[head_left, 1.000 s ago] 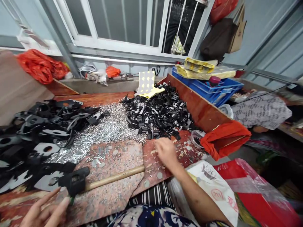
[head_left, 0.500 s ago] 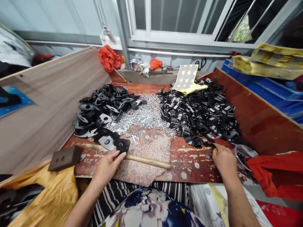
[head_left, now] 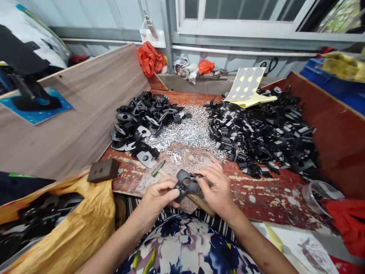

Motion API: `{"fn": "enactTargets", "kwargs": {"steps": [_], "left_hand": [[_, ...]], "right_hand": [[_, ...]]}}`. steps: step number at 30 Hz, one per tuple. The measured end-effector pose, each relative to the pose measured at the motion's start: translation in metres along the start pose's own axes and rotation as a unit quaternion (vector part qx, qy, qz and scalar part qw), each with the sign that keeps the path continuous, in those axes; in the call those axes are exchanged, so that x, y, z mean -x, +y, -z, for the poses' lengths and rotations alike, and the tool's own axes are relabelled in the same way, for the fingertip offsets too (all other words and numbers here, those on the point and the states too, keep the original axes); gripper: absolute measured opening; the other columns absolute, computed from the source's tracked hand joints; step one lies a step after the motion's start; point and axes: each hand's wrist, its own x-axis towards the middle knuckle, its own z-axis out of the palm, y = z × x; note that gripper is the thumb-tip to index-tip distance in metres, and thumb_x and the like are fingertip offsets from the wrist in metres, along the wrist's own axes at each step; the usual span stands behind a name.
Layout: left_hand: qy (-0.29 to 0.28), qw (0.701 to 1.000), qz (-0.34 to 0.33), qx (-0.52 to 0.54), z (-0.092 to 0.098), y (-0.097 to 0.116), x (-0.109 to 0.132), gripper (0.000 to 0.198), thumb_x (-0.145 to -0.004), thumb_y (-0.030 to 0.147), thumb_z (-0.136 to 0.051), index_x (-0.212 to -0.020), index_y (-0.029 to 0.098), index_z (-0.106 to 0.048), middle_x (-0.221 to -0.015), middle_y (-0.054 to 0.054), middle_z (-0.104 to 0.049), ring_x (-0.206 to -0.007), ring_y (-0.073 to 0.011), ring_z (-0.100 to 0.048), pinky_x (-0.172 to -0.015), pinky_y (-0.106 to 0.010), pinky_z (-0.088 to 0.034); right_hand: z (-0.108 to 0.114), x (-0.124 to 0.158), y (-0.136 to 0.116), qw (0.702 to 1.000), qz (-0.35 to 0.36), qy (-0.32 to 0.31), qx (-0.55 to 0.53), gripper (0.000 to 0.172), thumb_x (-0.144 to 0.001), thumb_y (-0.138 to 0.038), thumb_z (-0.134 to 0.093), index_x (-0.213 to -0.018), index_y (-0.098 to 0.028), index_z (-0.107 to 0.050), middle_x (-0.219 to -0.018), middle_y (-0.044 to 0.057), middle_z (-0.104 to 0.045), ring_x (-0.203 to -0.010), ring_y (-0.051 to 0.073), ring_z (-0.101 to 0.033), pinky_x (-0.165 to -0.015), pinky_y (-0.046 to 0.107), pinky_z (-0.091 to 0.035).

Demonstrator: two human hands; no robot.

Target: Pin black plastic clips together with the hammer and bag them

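Both hands meet over the near edge of the worn red workbench point(head_left: 256, 198). My left hand point(head_left: 158, 196) pinches a flat black metal plate point(head_left: 184, 184) with a round hole. My right hand point(head_left: 218, 186) grips the same plate's right end, where a small black clip piece sits against it. Under the hands lies a hammer's wooden handle point(head_left: 201, 201) on a stone slab point(head_left: 173, 161). A pile of black plates point(head_left: 142, 118) lies at left, silver rivets point(head_left: 188, 133) in the middle, small black clips point(head_left: 262, 129) at right.
A wooden board point(head_left: 71, 114) walls the bench's left side, a red-brown board point(head_left: 336, 125) the right. A dark metal block point(head_left: 103, 170) sits beside a yellow bag point(head_left: 74, 224). A clear plastic cup point(head_left: 319, 192) and red cloth point(head_left: 348, 220) lie at right. Yellow-dotted sheets point(head_left: 248, 87) rest at the back.
My left hand took a black plate from the left pile and my right hand took a piece from the clip pile. Both came together at the bench's near edge. The view turned left.
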Motion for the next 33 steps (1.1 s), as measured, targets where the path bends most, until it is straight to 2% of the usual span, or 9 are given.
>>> {"fn": "enactTargets", "kwargs": {"steps": [4,9,16,19,24,26,28,30,33], "left_hand": [[-0.016,0.997,-0.018,0.072,-0.01,-0.002,0.002,0.022,-0.077,0.039,-0.082,-0.077,0.017,-0.079,-0.106,-0.005,-0.057,-0.069,-0.01,-0.057,-0.053,-0.02,-0.054],[-0.021,0.993,-0.015,0.114,-0.012,-0.008,0.004,0.02,-0.082,0.038,-0.08,-0.085,0.018,-0.082,-0.111,-0.006,-0.059,-0.074,-0.0108,-0.063,-0.064,-0.023,-0.059],[-0.025,0.988,-0.012,0.153,-0.015,-0.011,0.007,0.019,-0.081,0.036,-0.081,-0.08,0.017,-0.08,-0.106,-0.006,-0.058,-0.08,-0.013,-0.062,-0.063,-0.021,-0.059],[-0.011,0.992,-0.025,0.123,-0.01,-0.01,0.004,0.022,-0.08,0.038,-0.081,-0.079,0.016,-0.079,-0.112,-0.007,-0.058,-0.073,-0.0111,-0.061,-0.059,-0.021,-0.059],[-0.013,0.998,-0.038,0.04,0.005,-0.006,-0.001,0.024,-0.08,0.04,-0.08,-0.078,0.016,-0.08,-0.154,-0.011,-0.041,-0.074,-0.0116,-0.061,-0.053,-0.023,-0.057],[-0.019,0.999,-0.029,0.034,0.012,-0.006,0.0,0.024,-0.081,0.04,-0.079,-0.079,0.016,-0.081,-0.146,-0.013,-0.052,-0.073,-0.0123,-0.06,-0.053,-0.022,-0.054],[-0.011,0.999,-0.017,0.038,0.018,-0.009,0.001,0.023,-0.079,0.04,-0.081,-0.082,0.017,-0.08,-0.116,-0.011,-0.068,-0.067,-0.0114,-0.057,-0.053,-0.021,-0.051],[0.012,0.999,-0.011,0.043,0.022,-0.012,0.002,0.022,-0.077,0.038,-0.083,-0.082,0.017,-0.079,-0.088,-0.006,-0.069,-0.062,-0.0103,-0.054,-0.056,-0.021,-0.05],[0.04,0.998,-0.008,0.037,0.024,-0.014,0.003,0.023,-0.074,0.037,-0.084,-0.077,0.016,-0.076,-0.077,-0.001,-0.064,-0.063,-0.0115,-0.058,-0.063,-0.024,-0.053]], "right_hand": [[-0.022,-0.001,-0.02,1.0,0.025,-0.006,-0.003,0.022,-0.092,-0.013,-0.058,-0.102,-0.025,-0.073,-0.083,0.0,-0.072,-0.089,0.02,-0.065,-0.118,0.058,-0.032],[-0.024,0.007,-0.022,0.999,0.024,0.01,-0.027,0.028,-0.091,-0.009,-0.057,-0.106,-0.026,-0.073,-0.086,0.0,-0.073,-0.089,0.019,-0.065,-0.116,0.058,-0.033],[-0.024,0.014,-0.025,0.999,0.025,0.004,-0.044,0.038,-0.09,-0.007,-0.058,-0.117,-0.031,-0.073,-0.086,-0.001,-0.074,-0.087,0.019,-0.066,-0.115,0.057,-0.032],[-0.021,0.015,-0.032,0.994,0.005,-0.04,-0.102,0.038,-0.092,-0.01,-0.056,-0.121,-0.028,-0.072,-0.091,0.002,-0.074,-0.091,0.02,-0.066,-0.11,0.051,-0.04],[-0.017,0.01,-0.029,0.948,-0.112,-0.161,-0.25,0.034,-0.094,-0.019,-0.053,-0.119,-0.029,-0.073,-0.106,0.002,-0.076,-0.1,0.02,-0.068,-0.111,0.044,-0.042],[-0.016,0.0,-0.015,0.931,-0.113,-0.235,-0.257,0.032,-0.093,-0.022,-0.053,-0.116,-0.03,-0.075,-0.106,0.001,-0.077,-0.102,0.02,-0.069,-0.105,0.042,-0.046],[-0.016,-0.017,0.006,0.94,-0.114,-0.267,-0.18,0.03,-0.095,-0.024,-0.051,-0.113,-0.029,-0.076,-0.099,0.0,-0.078,-0.095,0.018,-0.071,-0.094,0.038,-0.052],[-0.019,-0.037,0.029,0.964,-0.122,-0.235,-0.006,0.028,-0.098,-0.026,-0.051,-0.108,-0.028,-0.076,-0.094,0.001,-0.078,-0.089,0.018,-0.07,-0.088,0.036,-0.05],[-0.03,-0.065,0.06,0.957,-0.123,-0.183,0.189,0.019,-0.096,-0.028,-0.057,-0.094,-0.021,-0.075,-0.093,0.008,-0.077,-0.091,0.023,-0.067,-0.092,0.041,-0.043]]}}
